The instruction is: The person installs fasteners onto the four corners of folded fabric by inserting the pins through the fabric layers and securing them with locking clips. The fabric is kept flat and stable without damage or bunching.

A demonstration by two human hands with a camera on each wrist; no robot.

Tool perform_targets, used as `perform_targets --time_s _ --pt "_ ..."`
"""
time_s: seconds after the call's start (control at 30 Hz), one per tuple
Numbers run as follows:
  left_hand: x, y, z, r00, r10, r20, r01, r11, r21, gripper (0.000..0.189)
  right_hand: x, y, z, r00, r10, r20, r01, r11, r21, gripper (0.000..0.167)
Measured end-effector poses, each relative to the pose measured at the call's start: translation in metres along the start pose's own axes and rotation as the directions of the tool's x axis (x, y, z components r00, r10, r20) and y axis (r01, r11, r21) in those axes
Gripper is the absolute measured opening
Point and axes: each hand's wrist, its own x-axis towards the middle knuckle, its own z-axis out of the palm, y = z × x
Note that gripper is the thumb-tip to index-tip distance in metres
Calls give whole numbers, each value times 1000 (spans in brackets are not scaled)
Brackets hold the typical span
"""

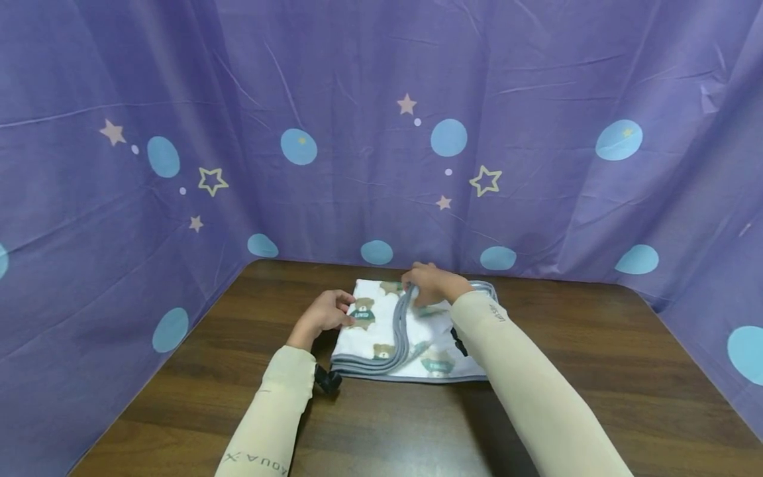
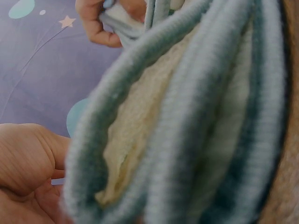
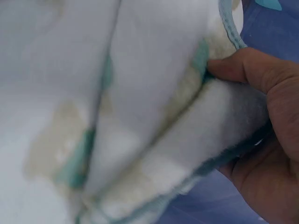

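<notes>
A folded white blanket with grey-blue edging and brown bears in green shirts lies on the table. My right hand pinches the far end of its folded-over edge, lifting it a little. In the right wrist view, the thumb lies over the white cloth with fingers beneath. At the blanket's left side my left hand rests with thumb and fingertips on the fold. The left wrist view shows the stacked trim in loops close up, hiding the left fingertips.
The brown wooden table carries the blanket near its back edge. A purple curtain with stars and blue dots hangs behind and along the left. Small black wrist cameras sit under both cream sleeves.
</notes>
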Motion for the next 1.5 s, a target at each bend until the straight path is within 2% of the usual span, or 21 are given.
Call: perform_targets --time_s 0.2,0.5,0.7,0.8,0.87,0.97,1.2,1.3,1.5 --pt "1 -1 0 1000 12 0 -12 1000 8 45 -20 1 -17 998 -54 18 55 997 -54 21" --pt "-2 -1 -6 1000 2 -1 -2 1000 -2 45 -62 -2 -37 996 -74 43 76 995 -66 20" --pt "-1 -3 -5 1000 -6 9 6 1000 -15 44 -96 5 -32 992 -129 11 130 987 -95 23" --pt "-1 -4 -4 1000 -5 11 5 1000 -24 44 -115 12 -22 984 -175 -39 170 980 -101 26" --pt "-1 -4 -4 1000 -1 14 1 1000 -26 44 -127 18 -14 971 -221 -93 210 971 -116 28" --pt "-1 -4 -4 1000 -2 12 3 1000 -31 45 -142 25 -2 938 -292 -184 266 951 -156 32" --pt "-2 -5 -3 1000 4 16 -3 999 -33 44 -164 35 25 868 -382 -318 310 916 -255 36" --pt "-2 -5 -3 1000 -3 12 4 999 -38 44 -171 38 36 849 -399 -347 312 908 -280 38" --pt "-2 -3 -3 1000 8 21 -7 1000 -30 45 -185 40 51 829 -414 -377 305 898 -316 35"
